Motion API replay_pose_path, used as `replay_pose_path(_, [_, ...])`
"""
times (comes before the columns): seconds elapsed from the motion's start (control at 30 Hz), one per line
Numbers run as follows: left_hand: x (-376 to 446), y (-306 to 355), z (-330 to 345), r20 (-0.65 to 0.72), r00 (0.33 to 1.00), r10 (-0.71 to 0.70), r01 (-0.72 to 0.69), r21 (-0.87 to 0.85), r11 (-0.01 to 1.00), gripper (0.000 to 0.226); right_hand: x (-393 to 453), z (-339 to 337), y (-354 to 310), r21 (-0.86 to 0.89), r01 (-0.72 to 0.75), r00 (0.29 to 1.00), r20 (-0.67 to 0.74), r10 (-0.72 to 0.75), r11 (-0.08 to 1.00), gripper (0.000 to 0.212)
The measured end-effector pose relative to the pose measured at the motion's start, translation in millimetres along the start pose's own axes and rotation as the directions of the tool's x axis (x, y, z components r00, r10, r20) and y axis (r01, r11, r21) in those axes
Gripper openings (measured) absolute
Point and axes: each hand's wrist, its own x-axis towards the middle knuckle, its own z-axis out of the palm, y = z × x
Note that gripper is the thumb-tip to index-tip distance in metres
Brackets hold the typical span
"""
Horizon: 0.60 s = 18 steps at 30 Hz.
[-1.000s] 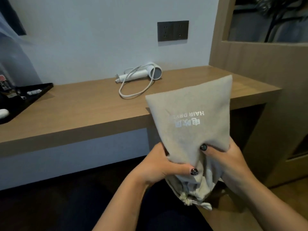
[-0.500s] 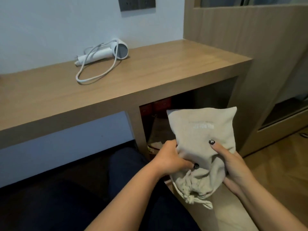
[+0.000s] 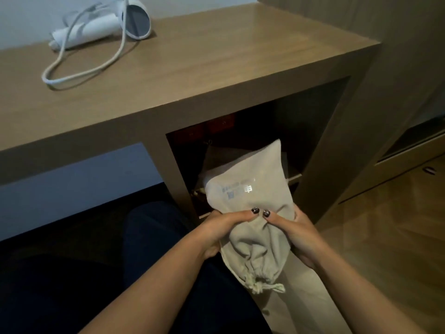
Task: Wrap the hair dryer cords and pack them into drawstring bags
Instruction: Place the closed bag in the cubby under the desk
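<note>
Wooden desk (image 3: 216, 68) up top has a white hair dryer (image 3: 103, 27) lying with its cord (image 3: 79, 68) sprawled loose, so that one's not wrapped yet. Down in front of the open cubby (image 3: 252, 141), the left hand (image 3: 216, 231) and right hand (image 3: 296, 233) both grip a cinched beige drawstring bag (image 3: 250, 196) around its middle. Soft cloth, looks lumpy and full, so I'd hold the bulk, not the drawstring (image 3: 262, 285).
</note>
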Motion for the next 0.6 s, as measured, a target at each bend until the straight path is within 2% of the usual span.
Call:
replay_pose_path(0.17, [13,4,-14,-0.088,0.995,-0.038,0.035,-0.038,0.999,0.057,24,-2,16,0.15,-0.119,0.99,0.094,0.105,0.981,0.043])
replay_pose_path(0.27, [20,0,-20,-0.148,0.987,-0.07,0.062,-0.055,0.997,0.063,48,-10,23,0.327,-0.196,0.981,0.066,0.185,0.924,0.045])
replay_pose_path(0.33, [24,-3,-21,-0.183,0.979,-0.086,0.069,-0.099,0.993,0.055,69,-14,26,0.295,-0.167,0.969,-0.128,0.212,0.941,0.049])
replay_pose_path(0.43, [31,-3,-18,-0.229,0.967,-0.107,0.076,-0.138,0.987,0.061,101,-25,34,0.048,-0.229,0.834,-0.506,0.221,0.972,0.073])
replay_pose_path(0.5, [34,-4,-15,-0.235,0.965,-0.114,0.083,-0.135,0.987,0.056,116,-30,39,-0.03,-0.34,0.772,-0.58,0.261,0.94,0.093])
replay_pose_path(0.6, [36,-4,-16,-0.233,0.962,-0.14,0.106,-0.155,0.982,0.038,132,-30,39,-0.001,-0.413,0.767,-0.54,0.347,0.911,0.096])
